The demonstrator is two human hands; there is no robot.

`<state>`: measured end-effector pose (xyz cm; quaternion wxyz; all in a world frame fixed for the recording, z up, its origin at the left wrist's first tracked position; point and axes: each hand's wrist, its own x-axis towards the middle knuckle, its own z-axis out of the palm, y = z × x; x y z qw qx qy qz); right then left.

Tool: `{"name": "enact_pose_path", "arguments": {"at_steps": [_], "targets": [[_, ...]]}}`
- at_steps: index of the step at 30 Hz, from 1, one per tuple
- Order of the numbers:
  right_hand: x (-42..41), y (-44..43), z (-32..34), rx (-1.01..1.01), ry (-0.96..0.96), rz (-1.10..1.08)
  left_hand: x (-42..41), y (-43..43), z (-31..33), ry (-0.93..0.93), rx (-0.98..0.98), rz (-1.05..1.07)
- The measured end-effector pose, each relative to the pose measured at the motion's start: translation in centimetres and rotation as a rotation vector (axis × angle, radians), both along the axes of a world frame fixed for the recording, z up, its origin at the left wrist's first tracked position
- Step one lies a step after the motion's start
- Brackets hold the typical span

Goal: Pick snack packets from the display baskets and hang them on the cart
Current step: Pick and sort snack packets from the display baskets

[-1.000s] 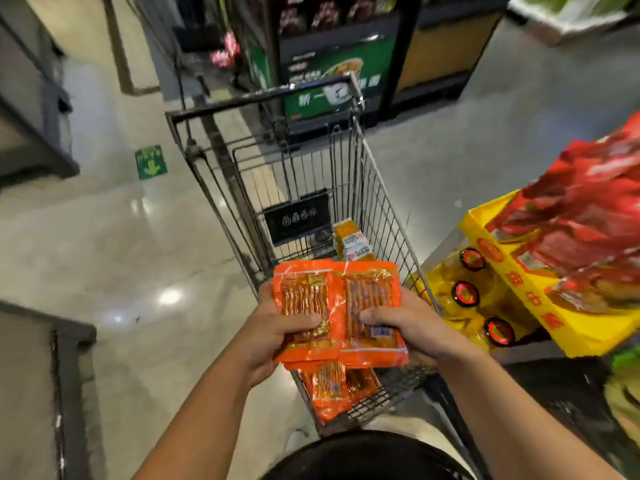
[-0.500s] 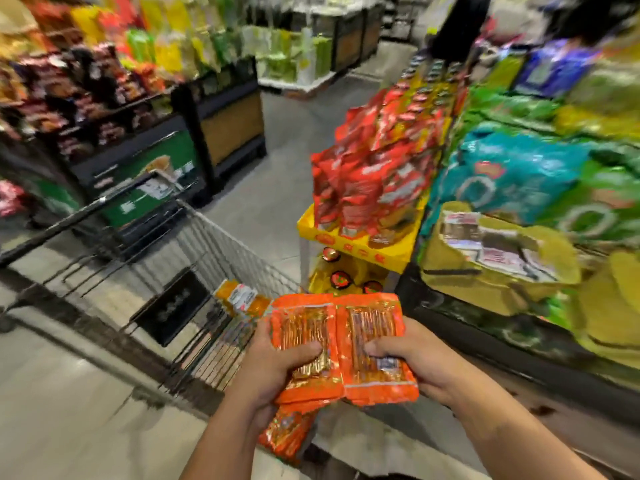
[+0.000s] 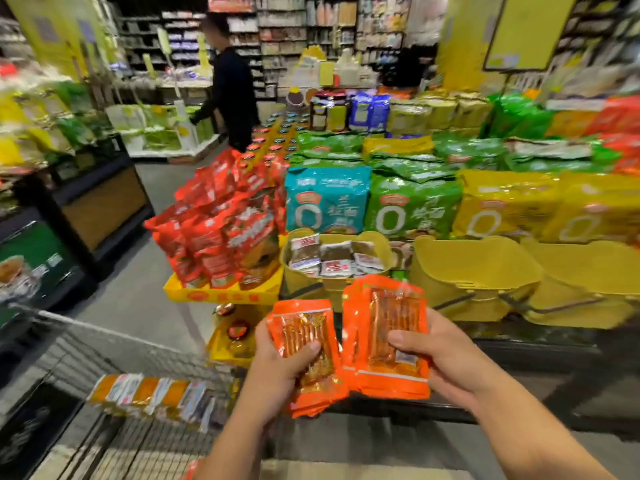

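My left hand (image 3: 277, 368) grips an orange snack packet stack (image 3: 304, 327) with the thumb across its front. My right hand (image 3: 440, 355) grips a second orange packet stack (image 3: 388, 306) just to the right; the two stacks are slightly apart. Both are held in front of the display. The wire cart (image 3: 104, 344) sits at lower left, with a strip of orange and white packets (image 3: 152, 396) lying along its side. A yellow display basket (image 3: 298, 282) behind the packets holds small brown and white sachets (image 3: 332, 258).
Two more yellow baskets (image 3: 474, 271) (image 3: 581, 275) stand to the right. Red packets (image 3: 221, 230) fill a yellow tray (image 3: 221, 294). Large teal, green and yellow bags (image 3: 412, 206) are stacked behind. A person in dark clothes (image 3: 232, 88) stands in the aisle beyond.
My view swung right and up from the cart to the display. The two packet stacks, held side by side before, have been pulled slightly apart, one in each hand.
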<state>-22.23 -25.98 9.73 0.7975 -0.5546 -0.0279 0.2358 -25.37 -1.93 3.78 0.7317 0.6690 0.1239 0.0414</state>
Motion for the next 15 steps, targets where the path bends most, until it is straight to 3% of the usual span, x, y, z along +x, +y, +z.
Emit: {"name": "enact_pose_path", "arguments": {"at_steps": [5,15], "targets": [[-0.3,-9.2,-0.9,-0.128,0.041,-0.097,1.6,-13.7,0.6,0.079,-0.235,-0.094],[-0.4,-24.3,-3.5,-0.205,0.064,-0.249,2.9,-30.3,-1.3,0.188,-0.272,-0.239]]}}
